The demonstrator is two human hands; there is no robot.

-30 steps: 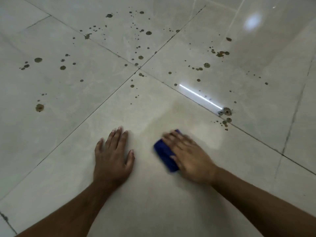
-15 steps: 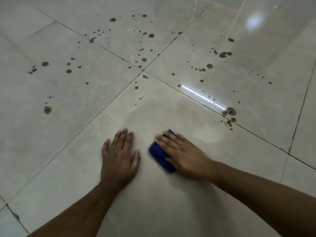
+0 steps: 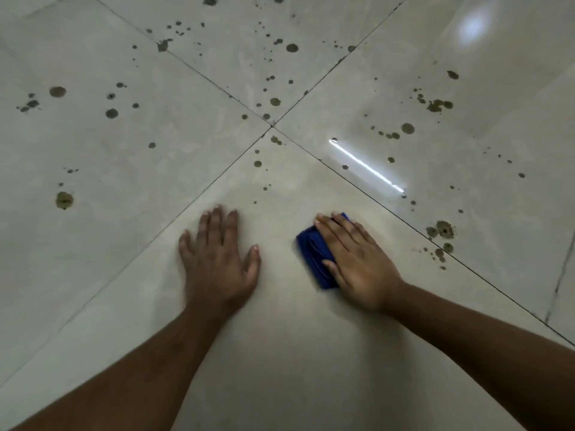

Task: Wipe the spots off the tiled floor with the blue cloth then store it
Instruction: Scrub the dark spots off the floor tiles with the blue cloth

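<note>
On the nearest tile, two bare forearms reach forward from the bottom corners, and both hands lie palm-down on the tiled floor [image 3: 280, 353]. The left hand [image 3: 219, 265] is flat with its fingers [image 3: 214, 222] released, stretched forward and slightly spread, gripping nothing. Just beside it, with a bare strip of tile between, the right hand [image 3: 357, 262] presses down on the blue cloth [image 3: 314, 256]; its fingers are extended and laid flat over the folded cloth rather than clenched around it, and its thumb rests on the cloth's near part. The cloth lies on the floor, folded into a thick pad, its left half showing from under the palm and a small corner peeking out past the fingertips. The tile around the hands looks plain and clean. A little farther on, small brown spots [image 3: 257, 163] run up toward the point where four grout lines [image 3: 217, 178] cross. To the right, beyond the diagonal joint, a cluster of larger blotches [image 3: 443, 229] sits near a bright streak of reflected light [image 3: 367, 166]. Farther out, spots of many sizes are scattered over the three far tiles, and a soft round glare [image 3: 473, 24] shows at the upper right.
</note>
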